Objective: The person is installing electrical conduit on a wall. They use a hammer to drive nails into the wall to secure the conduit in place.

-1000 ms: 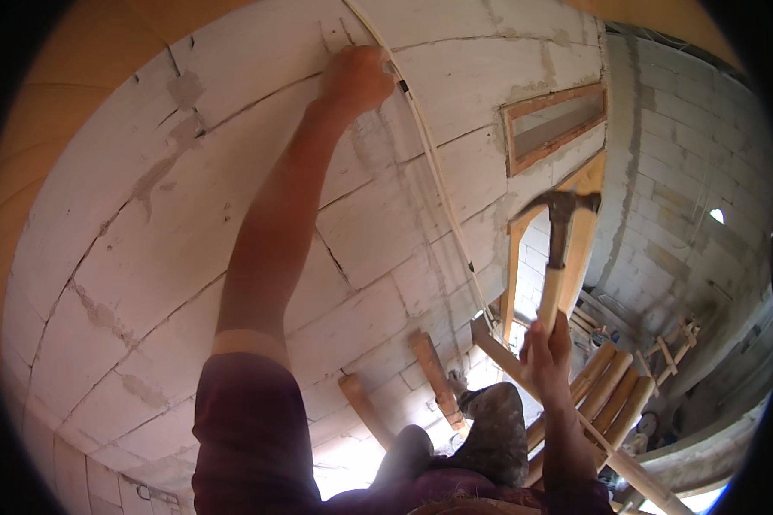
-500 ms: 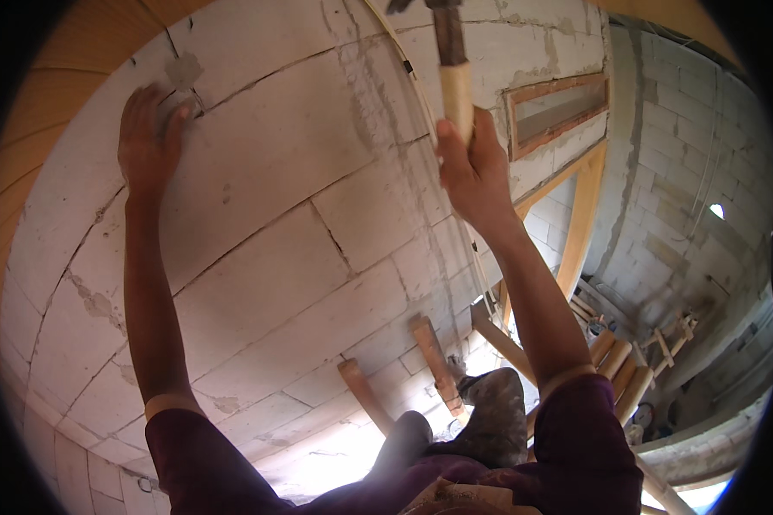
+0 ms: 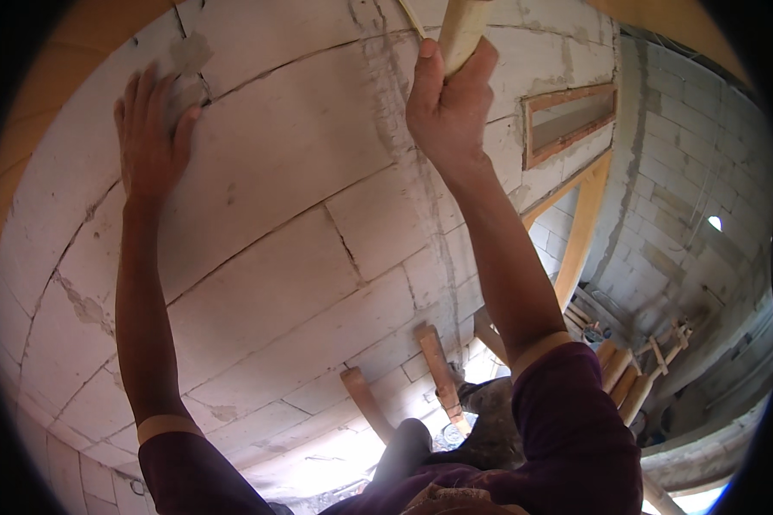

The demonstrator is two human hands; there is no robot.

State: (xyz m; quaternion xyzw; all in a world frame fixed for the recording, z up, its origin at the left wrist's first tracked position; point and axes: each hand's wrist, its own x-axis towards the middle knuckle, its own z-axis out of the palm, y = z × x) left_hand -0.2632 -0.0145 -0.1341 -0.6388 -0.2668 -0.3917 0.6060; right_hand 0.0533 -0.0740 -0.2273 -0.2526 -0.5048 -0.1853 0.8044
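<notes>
My right hand [image 3: 451,112] is closed around the pale wooden handle of a hammer [image 3: 465,30], raised in front of the wall. The hammer's head lies beyond the top edge of the view. On the left, my left hand [image 3: 153,142] lies against the pale block wall [image 3: 275,189] with its fingers stretched out and the thumb apart. Just above its fingertips, a grey mortar patch [image 3: 191,53] covers a joint where dark cracks run. I make out nothing held in the left hand.
A small wood-framed opening [image 3: 571,124] is set in the wall at right, above a timber post [image 3: 582,232]. Below, two wooden pieces [image 3: 365,399] jut near my legs. Timber lengths [image 3: 623,378] lie lower right. Wooden boards [image 3: 51,77] curve along the upper left.
My right hand has moved up and slightly left with the hammer, whose head has left the view. My left hand stays at about the same spot on the wall.
</notes>
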